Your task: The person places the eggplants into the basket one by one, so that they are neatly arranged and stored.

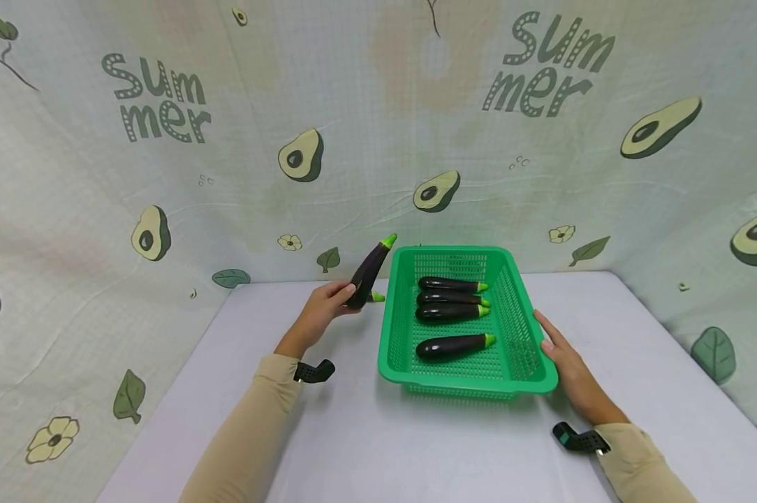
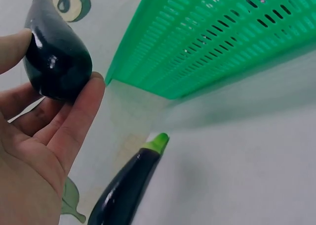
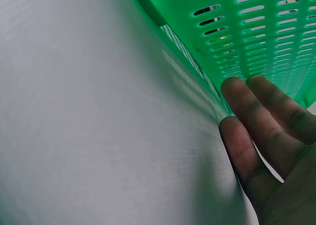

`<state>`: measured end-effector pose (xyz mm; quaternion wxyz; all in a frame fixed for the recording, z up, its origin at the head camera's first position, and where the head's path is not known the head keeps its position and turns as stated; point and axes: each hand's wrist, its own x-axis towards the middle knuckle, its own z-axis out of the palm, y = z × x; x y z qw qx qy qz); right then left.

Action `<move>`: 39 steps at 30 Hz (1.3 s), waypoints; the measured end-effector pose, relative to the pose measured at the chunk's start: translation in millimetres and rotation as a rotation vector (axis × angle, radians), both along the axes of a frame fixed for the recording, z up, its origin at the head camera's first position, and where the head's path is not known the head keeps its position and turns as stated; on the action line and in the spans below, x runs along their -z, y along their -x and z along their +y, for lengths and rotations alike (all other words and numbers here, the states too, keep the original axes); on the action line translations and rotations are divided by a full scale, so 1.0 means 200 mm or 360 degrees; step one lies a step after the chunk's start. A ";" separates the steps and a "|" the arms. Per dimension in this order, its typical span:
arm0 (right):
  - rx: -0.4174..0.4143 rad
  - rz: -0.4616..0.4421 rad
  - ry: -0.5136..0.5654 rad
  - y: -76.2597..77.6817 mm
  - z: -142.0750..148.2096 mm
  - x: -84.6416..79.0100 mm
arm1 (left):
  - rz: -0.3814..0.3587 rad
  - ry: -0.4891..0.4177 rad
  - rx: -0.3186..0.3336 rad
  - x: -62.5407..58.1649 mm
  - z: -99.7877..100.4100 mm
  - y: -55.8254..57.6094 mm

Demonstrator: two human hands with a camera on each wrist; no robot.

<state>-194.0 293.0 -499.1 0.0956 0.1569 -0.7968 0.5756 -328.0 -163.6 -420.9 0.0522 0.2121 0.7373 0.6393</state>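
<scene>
My left hand (image 1: 325, 307) grips a dark eggplant (image 1: 369, 274) between thumb and fingers, left of the green basket (image 1: 387, 342). The eggplant is tilted, its green stem end pointing up. In the left wrist view the thumb and fingertips hold its rounded end (image 2: 61, 69). A second eggplant (image 2: 129, 185) lies on the table below that hand; the head view shows little more than its green tip (image 1: 377, 297). My right hand (image 1: 570, 370) touches the basket's right side, its fairly straight fingers (image 3: 261, 121) against the slotted outer wall. Several eggplants (image 1: 454, 346) lie inside the basket.
The basket stands on a white-covered table (image 1: 378, 447). Behind and at both sides hangs a pale cloth (image 1: 366, 84) printed with avocados, leaves and lettering. A black strap device (image 1: 314, 371) sits on the left wrist, and another (image 1: 579, 439) on the right.
</scene>
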 end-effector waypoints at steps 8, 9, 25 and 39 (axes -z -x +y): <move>0.0013 0.0011 -0.0022 0.00 0.01 0.00 | 0.0063 0.0098 0.0028 -0.06 0.07 0.02; 0.0013 0.0011 -0.0021 0.00 0.01 0.00 | 0.0073 0.0110 0.0033 -0.08 0.09 0.03; 0.0001 -0.0038 0.0007 0.00 0.00 0.00 | 0.0079 0.0205 0.0144 -0.17 0.25 0.05; 0.0012 -0.0051 0.0011 0.01 0.00 -0.01 | 0.0097 0.0457 0.0203 -0.21 0.43 0.04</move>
